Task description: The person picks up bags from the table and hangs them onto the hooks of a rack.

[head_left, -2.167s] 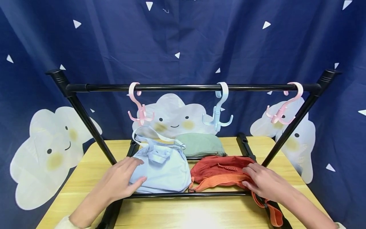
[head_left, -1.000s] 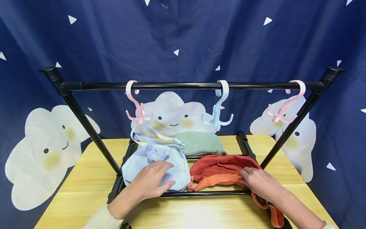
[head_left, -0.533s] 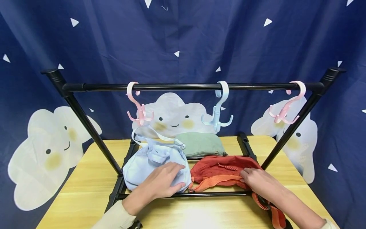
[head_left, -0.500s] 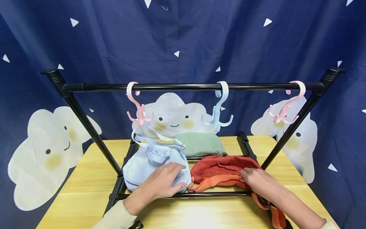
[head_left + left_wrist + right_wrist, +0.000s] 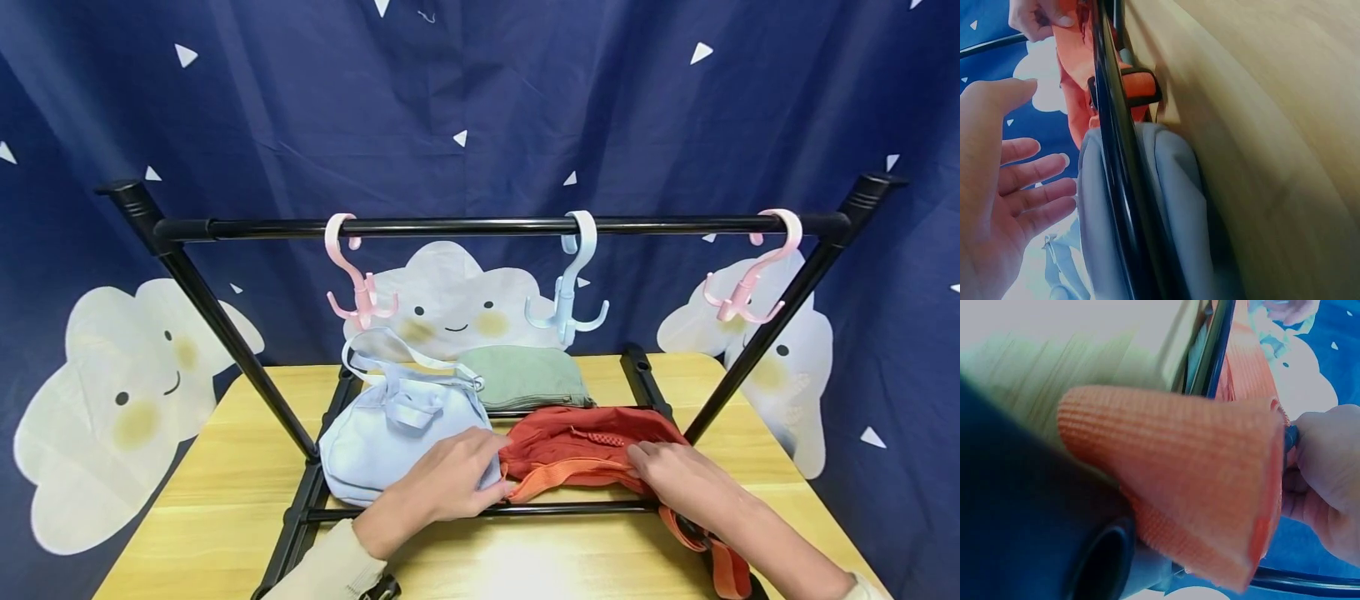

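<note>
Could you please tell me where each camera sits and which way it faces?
Head: worn there, facing forward and down at the black tubular rack and red fabric bag; left hand and right hand show.
Left wrist: worn there, facing along the rack's lower bar; both hands show.
Right wrist: worn there, facing the orange woven strap close up; right hand shows.
Shared: head and left wrist show both hands.

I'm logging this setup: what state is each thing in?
Rack: standing
Left pink hook: hung, unloaded
Blue hook: hung, unloaded
Right pink hook: hung, unloaded
Blue bag: lying, not hung
Green pouch: lying, not hung
Red bag: lying, held
Orange strap: partly slack
Left grip: relaxed, empty
Right grip: holding red bag
</note>
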The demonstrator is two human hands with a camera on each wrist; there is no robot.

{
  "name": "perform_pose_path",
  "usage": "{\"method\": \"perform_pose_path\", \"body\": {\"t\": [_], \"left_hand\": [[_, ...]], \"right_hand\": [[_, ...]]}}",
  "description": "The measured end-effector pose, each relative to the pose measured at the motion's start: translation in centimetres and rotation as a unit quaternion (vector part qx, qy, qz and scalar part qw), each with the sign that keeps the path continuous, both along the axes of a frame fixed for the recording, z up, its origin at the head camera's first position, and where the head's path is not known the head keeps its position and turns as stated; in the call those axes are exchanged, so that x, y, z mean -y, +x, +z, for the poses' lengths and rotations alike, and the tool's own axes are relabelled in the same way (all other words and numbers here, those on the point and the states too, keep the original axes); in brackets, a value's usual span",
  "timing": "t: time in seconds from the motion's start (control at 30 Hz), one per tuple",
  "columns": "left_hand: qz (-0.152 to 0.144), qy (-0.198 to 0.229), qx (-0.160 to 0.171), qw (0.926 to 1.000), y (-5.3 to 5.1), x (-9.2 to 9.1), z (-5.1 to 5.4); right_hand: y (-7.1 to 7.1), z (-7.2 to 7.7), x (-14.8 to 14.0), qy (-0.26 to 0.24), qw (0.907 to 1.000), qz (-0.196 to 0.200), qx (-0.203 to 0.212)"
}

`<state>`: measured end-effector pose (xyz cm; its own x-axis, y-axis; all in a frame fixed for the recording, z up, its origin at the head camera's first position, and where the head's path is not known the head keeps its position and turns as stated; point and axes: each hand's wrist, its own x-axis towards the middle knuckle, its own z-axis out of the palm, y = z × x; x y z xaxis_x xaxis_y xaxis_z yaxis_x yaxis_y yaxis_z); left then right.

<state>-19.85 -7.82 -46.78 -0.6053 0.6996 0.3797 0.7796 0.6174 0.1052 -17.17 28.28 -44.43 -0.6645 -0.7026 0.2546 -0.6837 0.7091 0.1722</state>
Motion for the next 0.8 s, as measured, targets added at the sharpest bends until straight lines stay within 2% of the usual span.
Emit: {"method": "perform_pose_path", "body": {"t": [0.27, 0.53, 0.73, 0.8], "left_hand": [[-0.004, -0.009, 0.005, 0.9999, -0.1, -1.7, -0.1], [-0.013, 0.001, 0.035, 0.9993, -0.4, -3.9, -0.2], [-0.011, -0.018, 0.047, 0.9987, -0.3, -5.4, -0.1], [-0.013, -0.022, 0.041, 0.9988, -0.3, -5.9, -0.3]], "right_hand": [[0.3, 0.0, 0.2, -0.016, 0.9998, 0.002, 0.010], [0.7, 0.2, 0.5, -0.021, 0.9997, 0.003, -0.008], [0.9, 0.3, 0.7, -0.032, 0.9991, 0.014, -0.023], [0.9, 0.3, 0.7, -0.037, 0.9987, 0.018, -0.029]]}}
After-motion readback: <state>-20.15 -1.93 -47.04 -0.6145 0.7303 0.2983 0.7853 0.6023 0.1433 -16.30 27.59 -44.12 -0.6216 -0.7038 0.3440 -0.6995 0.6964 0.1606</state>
